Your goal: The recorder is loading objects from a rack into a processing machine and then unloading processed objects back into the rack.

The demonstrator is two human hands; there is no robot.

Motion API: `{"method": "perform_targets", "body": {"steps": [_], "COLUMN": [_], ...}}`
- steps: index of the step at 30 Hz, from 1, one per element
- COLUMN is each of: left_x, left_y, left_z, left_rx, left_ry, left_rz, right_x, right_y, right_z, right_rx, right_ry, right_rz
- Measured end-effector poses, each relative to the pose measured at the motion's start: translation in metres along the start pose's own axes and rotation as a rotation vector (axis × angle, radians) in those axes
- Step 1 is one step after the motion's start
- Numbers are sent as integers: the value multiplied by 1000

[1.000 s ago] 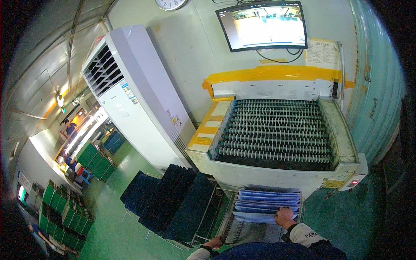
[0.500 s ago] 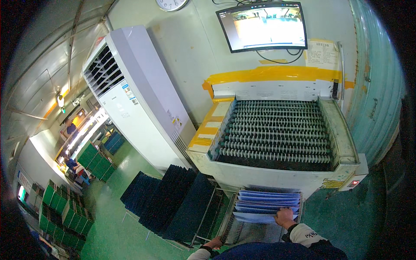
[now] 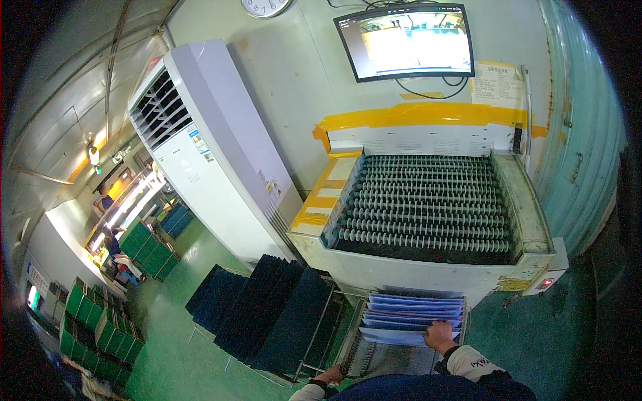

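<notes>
Several thin, bluish, ranked panels point(image 3: 409, 321)

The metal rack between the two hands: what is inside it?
Thin bluish panels stand in its far part, the right hand touching the nearest. The nearest hides the others' lower parts.

A lit monitor point(image 3: 408, 43) hangs on the wall point(image 3: 287, 80) — a clock point(image 3: 265, 6) nearby.

numerals on the wall clock point(image 3: 265, 7), print on a yellowed notice point(image 3: 497, 83), lettering on the right sleeve point(image 3: 470, 362)
</notes>
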State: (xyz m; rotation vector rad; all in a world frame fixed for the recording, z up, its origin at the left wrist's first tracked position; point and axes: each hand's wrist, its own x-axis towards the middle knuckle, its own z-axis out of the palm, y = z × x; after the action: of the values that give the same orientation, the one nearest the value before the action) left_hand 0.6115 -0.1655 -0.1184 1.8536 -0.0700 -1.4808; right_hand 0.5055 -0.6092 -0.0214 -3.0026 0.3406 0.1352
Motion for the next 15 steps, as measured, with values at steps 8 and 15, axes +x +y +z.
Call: {"method": "perform_targets", "body": {"steps": [8, 15], "left_x": [2, -35], "left_y": [-4, 35], "left_z": [-1, 12], "left_rx": [95, -16], "left_ry": [62, 99], "left_rz": [21, -53], "right_x": [1, 1], "right_y": [-6, -4], "right_z": [-12, -8], "right_rx": [11, 10], "right_ry": [-64, -81], "right_rz": [3, 11]}}
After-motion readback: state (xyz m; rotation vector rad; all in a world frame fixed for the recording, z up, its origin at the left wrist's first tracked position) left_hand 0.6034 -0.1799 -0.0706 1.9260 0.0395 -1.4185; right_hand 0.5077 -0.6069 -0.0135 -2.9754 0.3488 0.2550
